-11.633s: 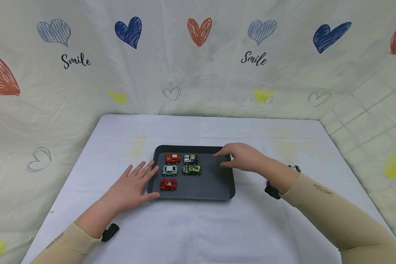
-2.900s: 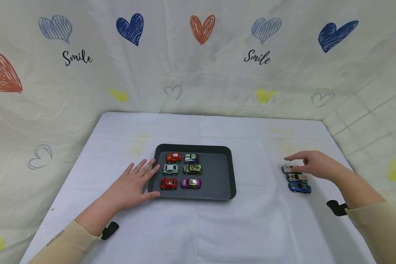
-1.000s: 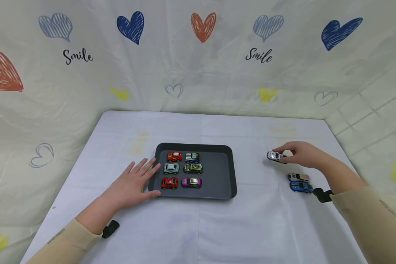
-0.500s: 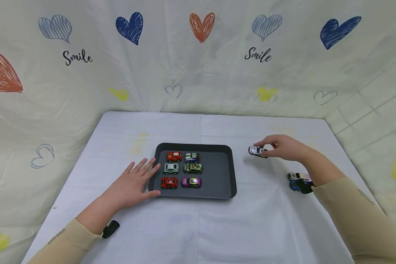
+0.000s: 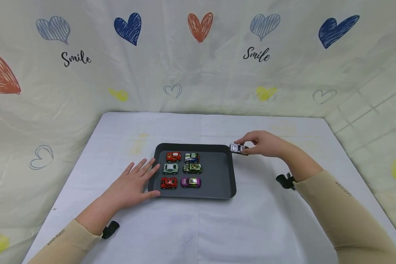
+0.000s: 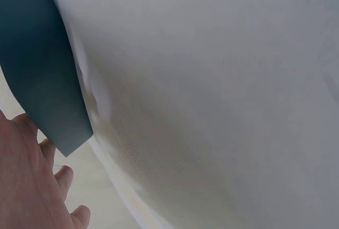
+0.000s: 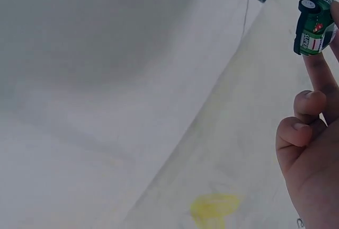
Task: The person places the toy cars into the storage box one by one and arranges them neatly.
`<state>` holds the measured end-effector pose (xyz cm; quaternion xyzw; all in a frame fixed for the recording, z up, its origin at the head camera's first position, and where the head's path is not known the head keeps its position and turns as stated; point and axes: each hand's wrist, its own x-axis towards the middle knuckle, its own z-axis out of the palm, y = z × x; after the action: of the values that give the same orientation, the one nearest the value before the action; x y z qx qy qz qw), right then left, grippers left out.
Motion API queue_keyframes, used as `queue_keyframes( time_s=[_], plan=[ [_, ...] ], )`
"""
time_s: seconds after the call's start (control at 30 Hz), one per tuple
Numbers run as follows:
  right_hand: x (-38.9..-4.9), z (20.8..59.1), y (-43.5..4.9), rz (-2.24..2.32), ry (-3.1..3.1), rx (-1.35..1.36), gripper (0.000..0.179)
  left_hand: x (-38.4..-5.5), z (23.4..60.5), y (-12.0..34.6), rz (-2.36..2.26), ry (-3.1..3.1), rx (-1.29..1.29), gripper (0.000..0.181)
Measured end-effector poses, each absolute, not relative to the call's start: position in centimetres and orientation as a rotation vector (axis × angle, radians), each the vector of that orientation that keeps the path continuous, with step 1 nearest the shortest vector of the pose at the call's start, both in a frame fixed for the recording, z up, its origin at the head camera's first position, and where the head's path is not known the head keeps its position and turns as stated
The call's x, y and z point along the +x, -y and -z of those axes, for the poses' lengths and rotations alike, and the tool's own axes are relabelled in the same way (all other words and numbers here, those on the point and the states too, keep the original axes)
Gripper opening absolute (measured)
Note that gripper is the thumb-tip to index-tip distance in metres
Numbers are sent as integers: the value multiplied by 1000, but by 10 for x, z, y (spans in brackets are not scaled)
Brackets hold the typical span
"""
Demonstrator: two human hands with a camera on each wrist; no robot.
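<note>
My right hand [image 5: 264, 143] pinches a small white toy car [image 5: 237, 148] between thumb and fingers, at the far right corner of the dark grey tray [image 5: 217, 176]. In the right wrist view the same toy car [image 7: 316, 22] shows a green side with lettering. Spread out flat, my left hand [image 5: 128, 189] rests against the tray's left edge, fingers on the rim. Two columns of toy cars stand on the tray's left and middle: a red one [image 5: 173, 157], a pale green one [image 5: 170, 168], another red one [image 5: 169, 183], a white-blue one [image 5: 191, 158], a camouflage one [image 5: 192, 168] and a purple one [image 5: 190, 182].
A white cloth [image 5: 198, 231] covers the table. My right forearm and its black wrist camera [image 5: 285, 181] hide most of the toy cars on the table at the right. Behind the table hangs a pale sheet [image 5: 217, 73] printed with hearts.
The right hand has picked up the white toy car from the right and carried it left to the tray's corner. Earlier, the purple car was added to the tray. The left hand stays put.
</note>
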<state>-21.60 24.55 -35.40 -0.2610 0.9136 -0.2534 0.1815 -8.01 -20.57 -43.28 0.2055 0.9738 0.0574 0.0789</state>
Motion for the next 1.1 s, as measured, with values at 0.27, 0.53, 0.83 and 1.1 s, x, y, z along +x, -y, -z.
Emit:
queue_keyframes(
  time_s=[0.27, 0.53, 0.83, 1.1],
  plan=[
    [-221, 356, -207, 758, -2509, -794, 36, -80, 434, 206, -190, -2913, 613, 93],
    [-221, 368, -178, 628, -2518, -908, 35, -81, 440, 209, -190, -2922, 629, 95],
    [-221, 385, -153, 294, -2591, -1027, 33, -80, 434, 207, -209, -2920, 637, 93],
    [-218, 395, -144, 106, -2644, -1065, 29, -79, 431, 206, -176, -2933, 637, 92]
  ],
)
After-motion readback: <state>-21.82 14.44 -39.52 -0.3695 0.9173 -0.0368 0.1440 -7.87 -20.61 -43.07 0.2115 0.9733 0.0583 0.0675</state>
